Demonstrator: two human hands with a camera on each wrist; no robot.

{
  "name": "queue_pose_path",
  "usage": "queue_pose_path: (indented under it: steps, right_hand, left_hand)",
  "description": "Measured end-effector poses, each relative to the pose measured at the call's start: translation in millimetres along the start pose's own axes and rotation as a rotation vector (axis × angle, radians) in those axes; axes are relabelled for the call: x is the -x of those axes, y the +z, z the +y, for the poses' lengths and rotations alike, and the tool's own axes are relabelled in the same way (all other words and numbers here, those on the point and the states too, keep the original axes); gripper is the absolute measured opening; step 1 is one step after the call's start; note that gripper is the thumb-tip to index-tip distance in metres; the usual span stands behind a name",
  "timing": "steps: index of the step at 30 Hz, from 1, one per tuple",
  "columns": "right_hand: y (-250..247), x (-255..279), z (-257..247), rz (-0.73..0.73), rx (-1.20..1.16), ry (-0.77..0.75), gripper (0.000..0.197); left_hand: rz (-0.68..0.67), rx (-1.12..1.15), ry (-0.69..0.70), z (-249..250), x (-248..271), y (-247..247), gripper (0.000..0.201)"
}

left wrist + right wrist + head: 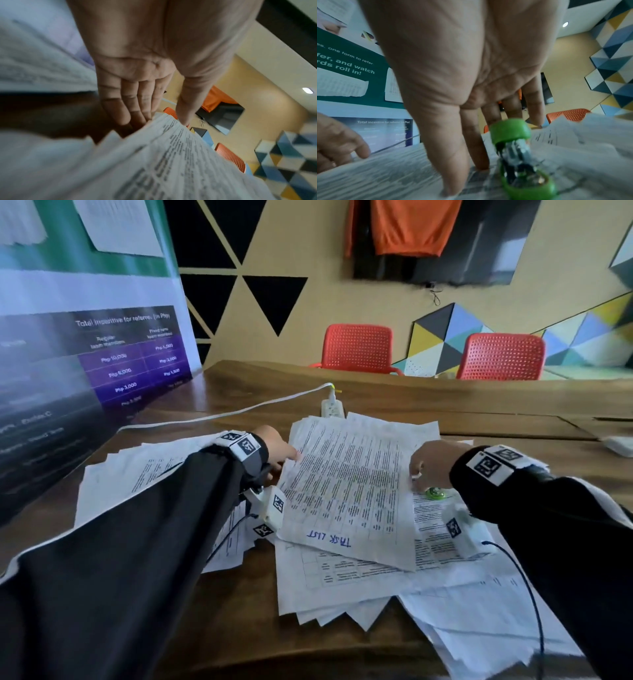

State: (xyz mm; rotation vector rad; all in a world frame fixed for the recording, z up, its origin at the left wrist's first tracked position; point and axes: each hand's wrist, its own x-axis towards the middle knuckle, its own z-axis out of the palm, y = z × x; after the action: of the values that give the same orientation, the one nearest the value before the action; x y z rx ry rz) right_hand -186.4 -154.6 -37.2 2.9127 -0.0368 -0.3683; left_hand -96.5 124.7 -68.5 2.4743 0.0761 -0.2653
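Observation:
A messy pile of printed papers (pixel 356 583) covers the wooden table (pixel 445 402). The top sheet (pixel 346 491) has "TASK LIST" handwritten in blue. My left hand (pixel 287 462) holds its left edge. In the left wrist view the thumb (pixel 184 119) lies on top of the sheets (pixel 171 155) and the straight fingers (pixel 126 108) reach beneath them. My right hand (pixel 419 474) touches the sheet's right edge, thumb and fingertips (pixel 481 165) pressing down on the paper. A small green stapler (pixel 434 492) lies on the papers just under that hand, not held (pixel 520 155).
A white power strip (pixel 331 408) and its cable (pixel 219 415) lie beyond the papers. A large printed banner (pixel 85 364) stands along the left. Two red chairs (pixel 358 347) (pixel 501 356) sit behind the table. A white object (pixel 618 445) lies at the far right.

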Motion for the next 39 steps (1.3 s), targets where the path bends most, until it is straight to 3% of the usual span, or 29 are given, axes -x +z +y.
queue_pose_path:
  steps: [3,7,10,13,15,17,22,28,32,34,37,39]
  right_hand:
    - [0.4,2.0,-11.7,-0.032,-0.001,-0.028,0.038]
    - [4.4,-2.1,-16.1,0.012,-0.064,-0.031,0.044]
    - [7.9,-15.4,-9.5,0.197,-0.258,0.036,0.069]
    - [-2.5,-28.7,-8.1,0.305,-0.643,0.011,0.088]
    - [-16.3,-33.0,-12.9,0.423,-0.949,-0.078,0.062]
    - [-36.2,-30.5,-22.7,0.553,-1.212,-0.134,0.032]
    - [-65.4,-9.5,-46.8,0.722,-1.437,-0.281,0.023]
    - [-29.5,-14.1,-65.6,0.713,-1.449,-0.250,0.038]
    - [-40.0,-16.3,-58.6,0.710,-1.353,-0.237,0.049]
    - [-55.5,-12.2,-42.6,0.914,-1.345,-0.172,0.064]
    - [-81.7,5.5,-13.7,1.329,-1.020,-0.073,0.086]
    - [-96.6,19.7,-4.8,1.359,-0.893,-0.114,0.086]
  left_hand:
    - [0.003,-0.007,-0.019,3.0,0.7,2.8,0.045]
    - [0.028,-0.062,0.107,-0.4,-1.5,7.6,0.019]
    - [0.102,0.319,0.157,-15.2,-7.1,5.8,0.017]
    - [0.110,0.783,0.219,-18.1,0.8,-9.4,0.013]
    - [0.120,0.927,0.261,-11.9,8.1,-27.4,0.030]
    - [0.137,0.918,0.349,-1.7,15.3,-48.6,0.039]
    - [0.286,0.855,0.472,16.4,31.7,-72.0,0.026]
    - [0.356,0.680,0.398,-5.6,22.7,-34.1,0.029]
    - [0.402,0.614,0.393,7.5,24.1,-44.2,0.035]
    - [0.449,0.553,0.441,19.8,30.0,-66.9,0.034]
    - [0.575,0.347,0.598,36.3,36.6,-101.7,0.025]
    - [0.592,0.232,0.724,45.7,40.4,-113.8,0.029]
